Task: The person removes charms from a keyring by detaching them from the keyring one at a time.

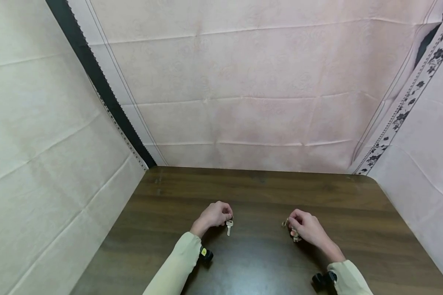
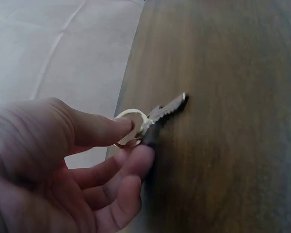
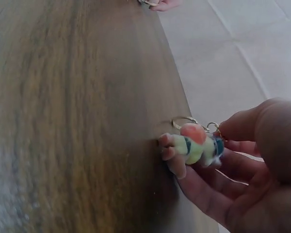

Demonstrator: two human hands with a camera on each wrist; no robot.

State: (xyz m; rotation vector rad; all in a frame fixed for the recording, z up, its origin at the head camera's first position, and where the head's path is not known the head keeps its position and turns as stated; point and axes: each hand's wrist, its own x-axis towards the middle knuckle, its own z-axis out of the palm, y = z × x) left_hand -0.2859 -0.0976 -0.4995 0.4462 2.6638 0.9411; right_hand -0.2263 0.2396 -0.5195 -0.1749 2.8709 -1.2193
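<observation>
My left hand (image 1: pixel 215 216) pinches a small metal ring (image 2: pixel 131 127) between thumb and fingers; a silver key (image 1: pixel 229 226) (image 2: pixel 166 109) hangs from that ring, its tip at the dark wooden table (image 1: pixel 258 192). My right hand (image 1: pixel 307 227) holds a small plush figure charm (image 3: pixel 191 146) (image 1: pixel 295 236) with orange head and green body. A gold key ring (image 3: pixel 183 121) (image 1: pixel 285 223) on a short chain is attached to the charm and sticks out past the fingers. The two hands are apart, side by side above the table's near half.
The dark wooden table (image 2: pixel 233 145) is enclosed by pale pink cloth walls (image 1: pixel 243 82) at the back and both sides. A black strip (image 1: pixel 96 78) runs down the left corner and a floral border (image 1: pixel 402 110) down the right.
</observation>
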